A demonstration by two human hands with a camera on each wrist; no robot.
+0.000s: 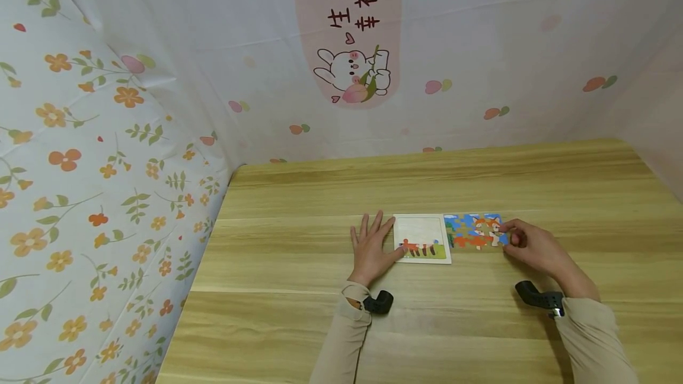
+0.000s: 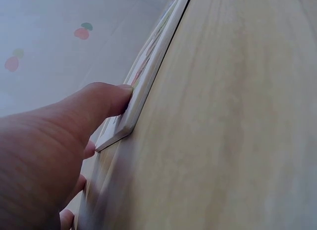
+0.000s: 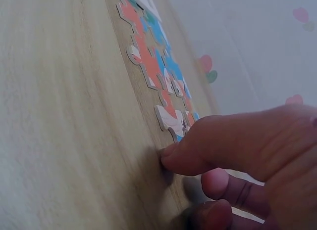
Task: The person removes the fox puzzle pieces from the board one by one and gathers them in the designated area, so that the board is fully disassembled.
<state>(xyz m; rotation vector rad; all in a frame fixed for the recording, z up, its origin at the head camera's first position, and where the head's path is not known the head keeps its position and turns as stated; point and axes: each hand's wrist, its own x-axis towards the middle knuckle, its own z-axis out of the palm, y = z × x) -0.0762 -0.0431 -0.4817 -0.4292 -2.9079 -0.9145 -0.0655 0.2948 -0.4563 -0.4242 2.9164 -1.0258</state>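
My left hand (image 1: 372, 253) lies with fingers spread beside a white-framed jigsaw board (image 1: 421, 216). Its thumb (image 2: 116, 99) rests on the board's near-left corner, and the fingers reach along the left side. Joined pieces with orange and striped parts on green fill the board's lower part; the upper part is bare white. Right of the board lie loose jigsaw pieces (image 1: 477, 233) with a fox picture in orange, white and blue. At their right end is my right hand (image 1: 536, 246), fingers bent, index fingertip and thumb right at the outermost pieces. I cannot tell whether it pinches one.
The pieces and board are on a wood-grain table (image 1: 299, 253). Behind it hangs a pale printed curtain (image 1: 240, 64) with a rabbit drawing, and a flowered curtain (image 1: 80, 194) runs along the left. Each wrist wears a black camera mount (image 1: 380, 303).
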